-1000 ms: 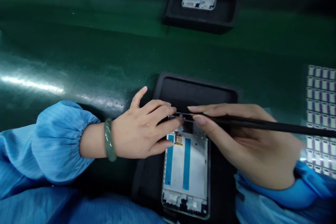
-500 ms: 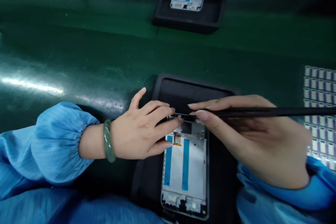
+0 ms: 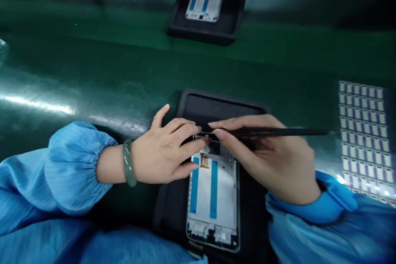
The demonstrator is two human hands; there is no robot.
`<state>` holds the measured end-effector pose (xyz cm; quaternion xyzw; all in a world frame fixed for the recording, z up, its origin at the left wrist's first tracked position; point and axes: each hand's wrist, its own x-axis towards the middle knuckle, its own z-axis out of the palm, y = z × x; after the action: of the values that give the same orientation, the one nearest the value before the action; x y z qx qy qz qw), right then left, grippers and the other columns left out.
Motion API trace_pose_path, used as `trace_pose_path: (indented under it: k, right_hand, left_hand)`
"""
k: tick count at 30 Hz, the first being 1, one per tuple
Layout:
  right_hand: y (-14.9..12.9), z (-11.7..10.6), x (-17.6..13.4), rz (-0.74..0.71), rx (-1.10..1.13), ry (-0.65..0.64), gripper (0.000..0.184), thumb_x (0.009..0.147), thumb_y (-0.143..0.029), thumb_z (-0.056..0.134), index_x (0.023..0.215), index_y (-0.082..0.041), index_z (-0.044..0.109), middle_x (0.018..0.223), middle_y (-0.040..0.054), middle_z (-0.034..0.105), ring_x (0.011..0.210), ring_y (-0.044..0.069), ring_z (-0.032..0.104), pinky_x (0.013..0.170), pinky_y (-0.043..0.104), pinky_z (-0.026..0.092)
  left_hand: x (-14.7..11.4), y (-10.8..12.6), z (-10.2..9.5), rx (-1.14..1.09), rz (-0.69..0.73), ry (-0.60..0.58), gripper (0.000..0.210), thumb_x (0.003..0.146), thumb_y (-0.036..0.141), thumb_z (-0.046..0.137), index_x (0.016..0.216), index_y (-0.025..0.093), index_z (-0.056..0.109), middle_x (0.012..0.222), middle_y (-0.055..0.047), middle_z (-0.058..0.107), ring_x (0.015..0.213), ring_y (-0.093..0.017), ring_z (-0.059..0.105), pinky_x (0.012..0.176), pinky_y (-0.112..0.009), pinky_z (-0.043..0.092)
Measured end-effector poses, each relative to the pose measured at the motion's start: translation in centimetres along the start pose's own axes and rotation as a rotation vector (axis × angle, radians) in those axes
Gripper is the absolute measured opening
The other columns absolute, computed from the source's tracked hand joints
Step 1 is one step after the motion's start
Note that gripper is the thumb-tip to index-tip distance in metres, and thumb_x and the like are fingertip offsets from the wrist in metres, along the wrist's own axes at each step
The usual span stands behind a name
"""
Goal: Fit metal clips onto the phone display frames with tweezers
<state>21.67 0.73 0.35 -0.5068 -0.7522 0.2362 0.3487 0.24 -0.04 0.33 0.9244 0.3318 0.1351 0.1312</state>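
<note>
A phone frame (image 3: 227, 189) with two blue strips and an orange flex connector lies face down in a black tray (image 3: 168, 198). My left hand (image 3: 168, 152), a green bangle at its wrist, reaches over the frame's upper left. Its fingers are spread, the index fingertip resting on the upper part and the little finger raised. My right hand (image 3: 262, 152) pinches slim black tweezers (image 3: 287, 132) at the frame's top edge, the shaft pointing right. Fingers hide the tweezers' tips and whatever is at them.
Farther back on the green table (image 3: 108, 62) stands another black tray (image 3: 201, 37) holding a similar phone frame (image 3: 213, 4). To the right lies a sheet of small white and purple labels (image 3: 365, 132). Light glares on the table at left.
The view has shifted, so the far tray shows more fully and the label sheet sits further left. My right hand keeps the tweezers at the top edge; my left hand stays on the frame.
</note>
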Motion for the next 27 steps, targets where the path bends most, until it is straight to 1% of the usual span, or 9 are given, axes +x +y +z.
trace_pose_path:
  k: [5,13,16,19,20,22,24,25,27]
  right_hand:
    - [-0.1,0.3,0.0,-0.106,-0.052,0.019,0.013,0.085,-0.024,0.066,0.097,-0.027,0.06,0.091,-0.001,0.073,0.084,0.017,0.072,0.07,0.03,0.058]
    - [0.1,0.6,-0.1,-0.044,0.042,0.048,0.004,0.084,-0.024,0.065,0.087,-0.025,0.062,0.085,0.0006,0.071,0.078,0.017,0.071,0.068,0.03,0.056]
    - [-0.2,0.0,0.0,0.017,0.125,0.17,0.006,0.083,-0.027,0.067,0.086,-0.023,0.062,0.083,0.0005,0.07,0.072,0.015,0.069,0.064,0.028,0.055]
    - [-0.6,-1.8,0.1,0.081,0.194,0.35,0.011,0.091,-0.031,0.055,0.086,-0.022,0.059,0.088,0.0029,0.069,0.078,0.016,0.068,0.074,0.033,0.055]
    - [-0.5,-2.6,0.2,0.126,0.128,0.356,0.016,0.093,-0.032,0.048,0.088,-0.022,0.059,0.092,0.0045,0.07,0.082,0.018,0.068,0.078,0.035,0.054]
    - [0.0,-3.8,0.5,0.284,-0.133,0.27,0.024,0.094,-0.036,0.041,0.096,-0.022,0.06,0.101,0.0092,0.069,0.089,0.023,0.067,0.079,0.039,0.051]
    - [1.1,-4.4,0.9,0.422,-0.406,0.103,0.032,0.089,-0.043,0.043,0.102,-0.019,0.061,0.102,0.0144,0.068,0.094,0.03,0.064,0.077,0.043,0.048]
    - [1.8,-4.4,1.2,0.449,-0.439,0.052,0.034,0.086,-0.047,0.048,0.099,-0.018,0.063,0.097,0.0149,0.068,0.09,0.032,0.064,0.074,0.043,0.047]
    - [3.2,-3.9,1.7,0.471,-0.434,-0.019,0.032,0.078,-0.047,0.058,0.092,-0.019,0.064,0.085,0.0106,0.067,0.08,0.029,0.064,0.069,0.038,0.045]
  left_hand:
    - [0.0,-0.1,0.1,-0.001,0.011,0.016,0.038,0.094,0.036,0.045,0.125,0.018,0.056,0.123,-0.012,0.059,0.117,-0.029,0.052,0.112,-0.064,0.016]
    - [0.1,-0.2,0.4,-0.013,-0.004,0.004,0.036,0.092,0.037,0.048,0.123,0.019,0.056,0.124,-0.012,0.059,0.118,-0.029,0.052,0.112,-0.065,0.014]
    - [0.1,-0.3,0.4,-0.054,-0.025,0.007,0.037,0.092,0.039,0.049,0.12,0.016,0.054,0.124,-0.013,0.06,0.119,-0.028,0.052,0.115,-0.062,0.01]
    - [0.0,-0.4,0.4,-0.079,-0.036,0.0,0.037,0.093,0.04,0.048,0.12,0.015,0.052,0.127,-0.013,0.059,0.122,-0.027,0.052,0.116,-0.061,0.007]
    - [0.0,-0.5,0.4,-0.077,-0.036,-0.006,0.036,0.094,0.041,0.047,0.12,0.015,0.051,0.128,-0.013,0.059,0.122,-0.027,0.051,0.116,-0.061,0.006]
    - [0.0,-0.6,0.3,-0.069,-0.035,-0.02,0.035,0.094,0.041,0.046,0.12,0.017,0.051,0.128,-0.013,0.059,0.122,-0.027,0.051,0.115,-0.062,0.008]
    - [0.0,-0.7,0.3,-0.061,-0.032,-0.03,0.035,0.095,0.04,0.046,0.121,0.017,0.051,0.127,-0.014,0.059,0.121,-0.027,0.052,0.114,-0.063,0.01]
    - [0.0,-0.7,0.3,-0.056,-0.026,-0.034,0.034,0.095,0.039,0.046,0.122,0.017,0.051,0.126,-0.013,0.059,0.12,-0.027,0.052,0.114,-0.064,0.012]
    - [0.0,-0.8,0.2,-0.036,-0.009,-0.042,0.032,0.096,0.037,0.045,0.122,0.02,0.053,0.126,-0.012,0.058,0.119,-0.027,0.052,0.112,-0.066,0.014]
